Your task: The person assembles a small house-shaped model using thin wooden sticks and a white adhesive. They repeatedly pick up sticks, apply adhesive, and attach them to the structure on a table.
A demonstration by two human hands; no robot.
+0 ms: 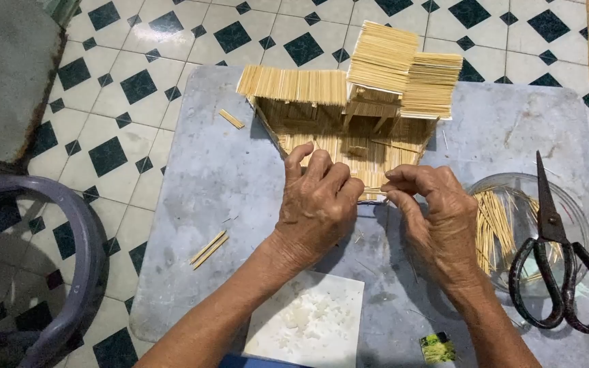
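Note:
A model house of thin pale wooden sticks (349, 102) stands on the grey table (219, 177), its stick roofs at the far side. My left hand (318, 204) rests curled against the front edge of the house's floor. My right hand (431, 211) pinches a thin wooden stick (373, 189) between thumb and forefinger, its tip meeting my left fingers at the house's front edge. Both hands hide that edge.
A clear glass bowl (577, 211) of loose sticks sits at the right, with black scissors (559, 262) lying across it. A white tile with white paste (311, 320) lies near me. Short stick pieces (208, 249) lie on the table. A purple chair (69, 272) stands at left.

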